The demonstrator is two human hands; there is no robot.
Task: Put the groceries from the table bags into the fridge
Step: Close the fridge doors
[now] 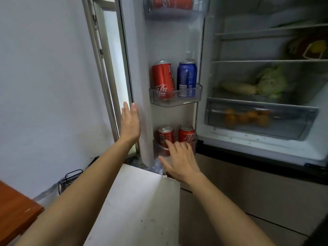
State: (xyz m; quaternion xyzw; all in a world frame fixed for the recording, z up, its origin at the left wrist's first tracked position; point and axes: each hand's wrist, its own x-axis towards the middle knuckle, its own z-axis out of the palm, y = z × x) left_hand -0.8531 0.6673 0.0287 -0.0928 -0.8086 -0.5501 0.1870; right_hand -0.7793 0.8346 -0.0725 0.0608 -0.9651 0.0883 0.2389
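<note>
The fridge door (138, 50) stands open, and the left hand (130, 121) lies flat against its outer edge, fingers straight and grasping nothing. The right hand (179, 160) reaches to the bottom door shelf (159, 148) with fingers loosely spread and nothing held; its forefinger comes up to the left red can (165, 134), though I cannot tell whether it touches. The right red can (186, 134) stands just beside that one on the same shelf. On the middle door shelf (175, 102) a tall red can (162, 79) leans at the left end and a blue can (187, 77) stands upright at the right end. Inside the fridge (257, 139), a cabbage (271, 82) and a pale long vegetable (237, 87) lie on the shelf above a clear drawer (301, 121) that holds oranges (248, 116). Below the arms is a white counter (133, 201), with a wooden table (16, 210) corner at the lower left.
</note>
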